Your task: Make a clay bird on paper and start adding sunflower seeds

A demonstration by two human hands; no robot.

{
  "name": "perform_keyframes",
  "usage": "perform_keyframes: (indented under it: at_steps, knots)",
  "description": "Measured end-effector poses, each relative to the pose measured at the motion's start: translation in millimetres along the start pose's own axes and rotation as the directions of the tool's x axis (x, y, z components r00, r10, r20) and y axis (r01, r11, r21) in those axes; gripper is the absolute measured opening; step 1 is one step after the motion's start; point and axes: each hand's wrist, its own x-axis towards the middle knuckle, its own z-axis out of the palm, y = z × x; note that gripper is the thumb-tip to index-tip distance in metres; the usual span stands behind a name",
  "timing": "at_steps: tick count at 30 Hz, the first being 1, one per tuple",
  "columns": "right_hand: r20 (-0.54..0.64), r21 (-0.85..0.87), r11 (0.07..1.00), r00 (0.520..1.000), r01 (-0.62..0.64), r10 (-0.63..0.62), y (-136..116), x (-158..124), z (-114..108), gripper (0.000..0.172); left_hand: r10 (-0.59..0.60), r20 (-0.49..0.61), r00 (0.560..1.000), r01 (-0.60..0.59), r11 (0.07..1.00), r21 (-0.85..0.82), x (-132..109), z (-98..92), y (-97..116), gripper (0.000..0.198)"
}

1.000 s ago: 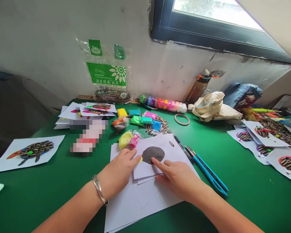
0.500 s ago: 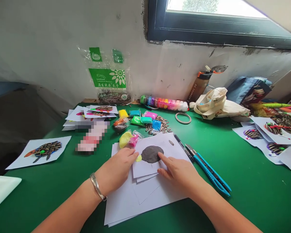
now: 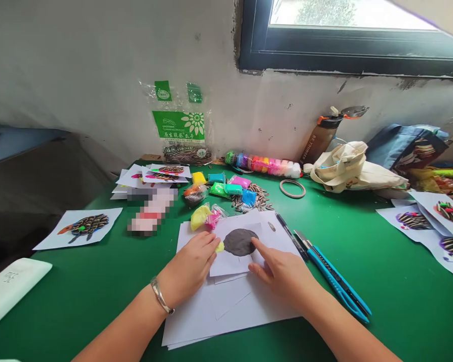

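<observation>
A flat dark grey clay disc (image 3: 239,242) lies on a small white sheet (image 3: 226,266) on top of larger white paper (image 3: 196,322). At its left side sits a bit of yellow clay (image 3: 219,247). My left hand (image 3: 192,264), with a silver bangle at the wrist, lies on the paper with fingers stretched toward the yellow clay; its fingertips are partly hidden. My right hand (image 3: 281,269) has its index fingertip on the disc's right edge, thumb apart on the paper. Neither hand grasps anything I can see. One sunflower seed (image 3: 272,226) lies near the sheet's top right.
Right of the paper are a black pen (image 3: 290,235) and a blue utility knife (image 3: 337,279). Behind lie bagged clay packs (image 3: 233,189), loose seeds (image 3: 262,201) and a tape roll (image 3: 292,188). Seed pictures (image 3: 79,226) lie at both sides; a white case (image 3: 18,286) is at left.
The view has shifted slightly left, so everything appears further right. My left fingers have shifted a little over the yellow clay; my right index finger stays on the disc's edge.
</observation>
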Motion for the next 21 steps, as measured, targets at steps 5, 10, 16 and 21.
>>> perform_keyframes:
  at_steps: [5, 10, 16, 21]
  knots:
    - [-0.006, 0.001, 1.0, 1.0, -0.004, 0.004, -0.7, -0.5, 1.5, 0.053, -0.004, 0.082, 0.997, 0.001, 0.999, 0.032, -2.1, -3.9, -2.3, 0.039]
    - [0.006, 0.004, 1.0, 1.0, -0.022, 0.022, -0.9, 0.0, 4.8, 0.054, -0.002, 0.139, 0.99, -0.009, 0.997, 0.079, -5.1, -3.6, -3.2, 0.042]
    - [0.031, -0.04, 0.998, 0.999, -0.038, 0.039, -3.0, 0.9, 6.0, 0.054, 0.029, 0.131, 0.991, -0.039, 0.996, 0.08, -4.2, -3.4, -1.2, 0.048]
    - [-0.008, -0.026, 1.0, 1.0, 0.0, 0.0, 3.4, 2.8, 12.5, 0.054, 0.0, 0.151, 0.989, -0.013, 0.997, 0.082, -7.2, -2.0, -2.9, 0.056]
